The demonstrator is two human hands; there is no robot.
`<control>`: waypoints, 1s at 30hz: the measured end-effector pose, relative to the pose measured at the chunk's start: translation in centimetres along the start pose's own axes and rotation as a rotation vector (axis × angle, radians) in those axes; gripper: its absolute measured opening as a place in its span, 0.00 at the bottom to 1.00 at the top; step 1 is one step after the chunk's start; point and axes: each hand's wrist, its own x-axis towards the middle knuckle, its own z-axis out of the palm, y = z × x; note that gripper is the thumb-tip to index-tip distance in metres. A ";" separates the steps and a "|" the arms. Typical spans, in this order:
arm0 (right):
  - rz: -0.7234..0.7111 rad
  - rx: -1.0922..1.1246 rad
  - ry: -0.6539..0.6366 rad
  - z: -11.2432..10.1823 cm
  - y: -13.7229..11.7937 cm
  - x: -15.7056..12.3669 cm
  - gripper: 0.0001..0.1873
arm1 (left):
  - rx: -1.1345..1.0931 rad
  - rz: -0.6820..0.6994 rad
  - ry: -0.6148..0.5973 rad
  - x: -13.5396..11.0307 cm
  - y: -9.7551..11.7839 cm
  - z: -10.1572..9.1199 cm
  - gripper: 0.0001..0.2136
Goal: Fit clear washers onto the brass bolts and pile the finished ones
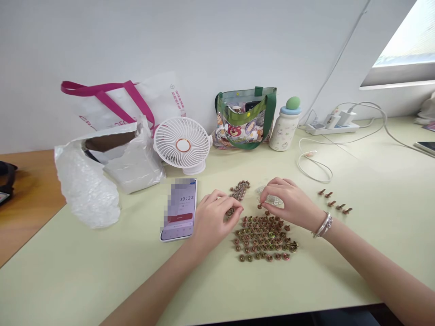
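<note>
Many small brass-coloured flanged bolts point(260, 241) are lined up in rows on the pale green table, most with their heads facing up. Above the rows, my right hand point(294, 206) is closed in a pinch, with a small bolt point(259, 206) at its fingertips. My left hand point(215, 219) is to the left of the rows, thumb and forefinger pressed together; what they hold, if anything, is too small to tell. Just beyond it lies a heap of small metal fasteners point(239, 189). Clear plastic point(274, 200) shows partly behind my right hand.
Several bolts point(332, 203) lie apart on the right. A phone point(180, 210) is beside my left hand. Farther back are a white fan point(183, 145), torn bubble packaging point(90, 192), a green-trimmed bag point(244, 122), a bottle point(284, 131) and a power strip point(335, 130) with cables.
</note>
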 end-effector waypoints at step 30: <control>-0.035 0.212 0.054 1.4 -1.3 2.5 0.03 | 0.035 -0.040 0.038 0.1 -0.4 -0.3 0.03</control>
